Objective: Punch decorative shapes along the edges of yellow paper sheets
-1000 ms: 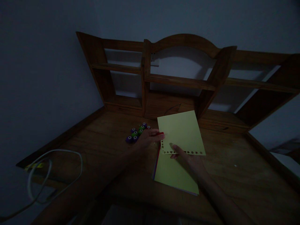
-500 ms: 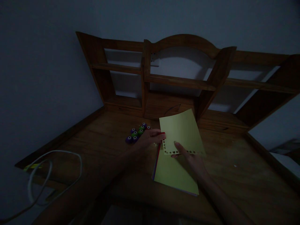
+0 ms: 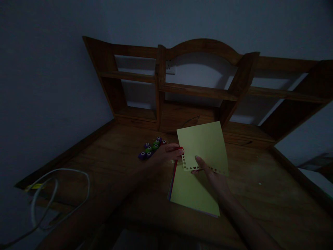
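A sheet of yellow paper [image 3: 204, 142] is raised above the desk, with small heart, star and flower shaped holes along its near and left edges. My right hand [image 3: 209, 172] pinches its near edge, thumb on top. At the sheet's left edge, my left hand [image 3: 170, 152] is closed round a small red craft punch [image 3: 181, 150], mostly hidden by the fingers. Below lies a stack of coloured paper [image 3: 194, 196], yellow on top, with red and purple edges peeking out. Several purple and green craft punches [image 3: 149, 149] stand left of my left hand.
A wooden desk [image 3: 247, 194] carries a shelf unit [image 3: 197, 91] along the wall. A white cable [image 3: 87, 184] loops at the far left, beside a yellow item [image 3: 37, 186]. Tiny paper scraps [image 3: 172, 161] lie near the stack.
The yellow sheet has turned slightly and its right side has swung up and to the right. The red punch stays at its left edge, both hands keeping their hold.
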Demonstrator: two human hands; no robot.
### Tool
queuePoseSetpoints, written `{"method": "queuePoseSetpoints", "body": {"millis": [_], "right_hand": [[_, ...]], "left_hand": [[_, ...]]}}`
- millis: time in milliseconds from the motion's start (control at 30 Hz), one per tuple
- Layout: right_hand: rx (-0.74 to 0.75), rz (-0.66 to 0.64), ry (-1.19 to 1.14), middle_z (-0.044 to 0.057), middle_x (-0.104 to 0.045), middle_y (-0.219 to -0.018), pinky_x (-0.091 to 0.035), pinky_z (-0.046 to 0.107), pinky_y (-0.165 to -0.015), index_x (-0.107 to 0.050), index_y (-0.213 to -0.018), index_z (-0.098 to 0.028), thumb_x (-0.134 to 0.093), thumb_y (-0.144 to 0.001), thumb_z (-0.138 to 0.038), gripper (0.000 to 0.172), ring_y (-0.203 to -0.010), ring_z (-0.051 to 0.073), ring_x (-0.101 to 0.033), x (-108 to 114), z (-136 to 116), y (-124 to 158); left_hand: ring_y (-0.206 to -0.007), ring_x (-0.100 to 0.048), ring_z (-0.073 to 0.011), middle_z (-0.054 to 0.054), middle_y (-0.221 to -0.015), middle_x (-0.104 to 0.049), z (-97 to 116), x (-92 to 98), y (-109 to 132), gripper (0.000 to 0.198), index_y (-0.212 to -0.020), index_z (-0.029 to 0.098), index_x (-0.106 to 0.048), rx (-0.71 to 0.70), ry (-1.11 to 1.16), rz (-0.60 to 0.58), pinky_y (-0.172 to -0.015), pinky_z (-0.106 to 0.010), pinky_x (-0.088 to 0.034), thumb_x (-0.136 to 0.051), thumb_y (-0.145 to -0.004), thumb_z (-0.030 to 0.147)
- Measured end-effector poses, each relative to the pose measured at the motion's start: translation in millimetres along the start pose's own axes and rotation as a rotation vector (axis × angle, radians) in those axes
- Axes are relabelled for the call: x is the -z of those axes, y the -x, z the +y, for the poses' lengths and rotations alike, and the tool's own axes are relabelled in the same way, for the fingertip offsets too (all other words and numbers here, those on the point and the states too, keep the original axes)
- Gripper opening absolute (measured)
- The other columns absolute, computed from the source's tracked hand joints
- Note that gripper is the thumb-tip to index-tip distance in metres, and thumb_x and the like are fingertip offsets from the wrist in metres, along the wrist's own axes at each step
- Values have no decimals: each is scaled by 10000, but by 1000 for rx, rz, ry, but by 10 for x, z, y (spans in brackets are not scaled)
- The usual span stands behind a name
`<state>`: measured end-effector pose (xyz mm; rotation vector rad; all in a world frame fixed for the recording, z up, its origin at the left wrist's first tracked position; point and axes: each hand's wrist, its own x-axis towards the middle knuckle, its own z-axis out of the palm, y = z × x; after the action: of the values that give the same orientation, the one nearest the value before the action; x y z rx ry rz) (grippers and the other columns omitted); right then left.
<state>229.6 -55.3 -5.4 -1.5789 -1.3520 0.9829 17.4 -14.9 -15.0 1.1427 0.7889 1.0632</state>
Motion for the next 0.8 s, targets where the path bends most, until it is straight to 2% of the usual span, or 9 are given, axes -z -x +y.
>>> {"method": "queuePoseSetpoints", "body": {"millis": [100,267,400,533,633,800], "right_hand": [[-26,-64,34,78,-732,-1007,-318,442,-1033,-774,-745,-259,-631,-727,-572,344,-1186,336,-538,-5,10,-4],[-56,25,-19,78,-745,-945,-384,415,-981,-771,-736,-249,-680,-675,-583,352,-1084,321,-602,-24,12,-18],[-86,-34,-1,88,-744,-943,-413,422,-935,-775,-696,-242,-645,-693,-628,407,-1035,328,-622,1,-10,-15],[-122,-93,10,99,-743,-940,-410,417,-934,-780,-713,-225,-609,-714,-654,462,-1032,319,-620,30,-84,9],[-103,-97,1,99,-743,-928,-405,410,-941,-780,-712,-217,-594,-725,-654,475,-1022,311,-622,37,-128,30],[-119,-62,12,76,-747,-927,-409,403,-936,-779,-731,-245,-636,-687,-634,417,-1079,318,-595,36,-154,55]], "left_hand": [[-981,-644,-282,-136,-1069,-694,27,-37,31,382,-1058,109,-656,11,39,-34,-930,-421,-444,-701,-756,338],[-987,-640,-294,-140,-1043,-703,-19,0,32,400,-1080,96,-666,4,-34,-27,-909,-395,-453,-685,-754,328],[-980,-643,-290,-127,-1031,-708,-91,67,-16,379,-1049,107,-679,16,-76,-7,-885,-381,-469,-695,-736,321],[-990,-640,-272,-126,-1039,-705,-109,85,-48,339,-1005,103,-679,33,-8,1,-916,-377,-461,-714,-733,302],[-950,-657,-250,-111,-1040,-705,-113,90,-66,322,-988,115,-669,59,51,8,-918,-383,-469,-729,-727,295],[-777,-685,-230,-109,-898,-718,-138,117,-97,361,-980,112,-638,79,10,5,-823,-408,-505,-740,-719,338]]}}
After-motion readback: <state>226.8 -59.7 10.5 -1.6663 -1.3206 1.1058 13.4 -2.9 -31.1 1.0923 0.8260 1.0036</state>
